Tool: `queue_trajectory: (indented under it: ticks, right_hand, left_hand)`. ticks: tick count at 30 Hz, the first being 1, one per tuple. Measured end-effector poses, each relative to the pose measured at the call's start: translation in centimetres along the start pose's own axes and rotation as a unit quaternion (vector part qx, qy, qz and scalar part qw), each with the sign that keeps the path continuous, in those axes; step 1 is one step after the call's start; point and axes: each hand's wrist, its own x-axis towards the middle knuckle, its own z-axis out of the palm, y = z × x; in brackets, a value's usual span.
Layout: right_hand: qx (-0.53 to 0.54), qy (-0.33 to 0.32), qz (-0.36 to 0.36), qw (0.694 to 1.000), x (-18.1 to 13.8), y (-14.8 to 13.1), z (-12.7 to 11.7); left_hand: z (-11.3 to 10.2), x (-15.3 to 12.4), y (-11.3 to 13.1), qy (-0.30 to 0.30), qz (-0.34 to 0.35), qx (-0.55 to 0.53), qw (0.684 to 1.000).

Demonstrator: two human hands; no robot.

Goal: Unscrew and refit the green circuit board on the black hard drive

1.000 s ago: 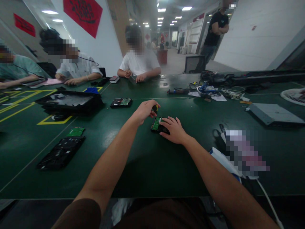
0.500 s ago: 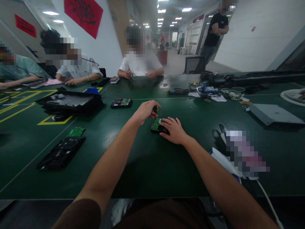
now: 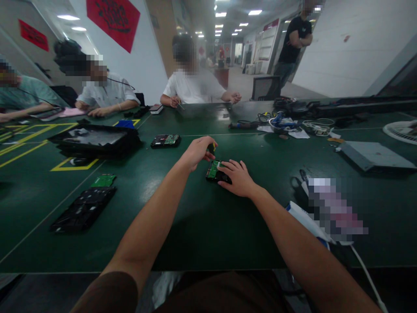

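Observation:
A small hard drive with a green circuit board facing up lies on the dark green table. My right hand rests flat on its right side, fingers spread, pressing it down. My left hand hovers just above the drive's far edge, fingers closed round a screwdriver with a black and yellow handle, held upright over the board.
A second hard drive lies further back. A black tray, a black panel and a green board sit to the left. Cables and tools and a grey case are on the right. Other people sit across the table.
My hands hold almost still over the drive. The person in white across the table has moved one arm out to the right.

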Motion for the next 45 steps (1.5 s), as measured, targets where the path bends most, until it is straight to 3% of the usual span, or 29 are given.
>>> queue_trajectory:
  ticks: [6,16,26,33,40,45]
  right_hand:
    - [0.005,-0.006,0.000,1.000,-0.08,-0.15,-0.23]
    - [0.001,-0.003,-0.001,1.000,0.05,-0.13,-0.06]
    - [-0.003,-0.004,-0.002,1.000,0.09,0.01,0.05]
    - [-0.002,-0.010,-0.001,1.000,0.07,0.06,-0.03]
    - [-0.001,-0.007,0.000,1.000,0.06,-0.02,-0.06]
    - [0.000,-0.006,-0.003,1.000,0.03,0.03,-0.07]
  left_hand:
    - [0.13,-0.03,0.05,-0.051,-0.057,-0.070,0.995]
    - [0.17,-0.02,-0.05,-0.017,-0.028,-0.048,0.998]
    - [-0.05,0.47,-0.36,-0.017,-0.051,-0.071,0.996]
    - [-0.07,0.22,-0.08,0.004,-0.025,-0.018,1.000]
    - [0.03,0.06,-0.10,-0.029,-0.058,-0.092,0.994]
    - [-0.12,0.30,-0.24,-0.011,-0.050,-0.056,0.997]
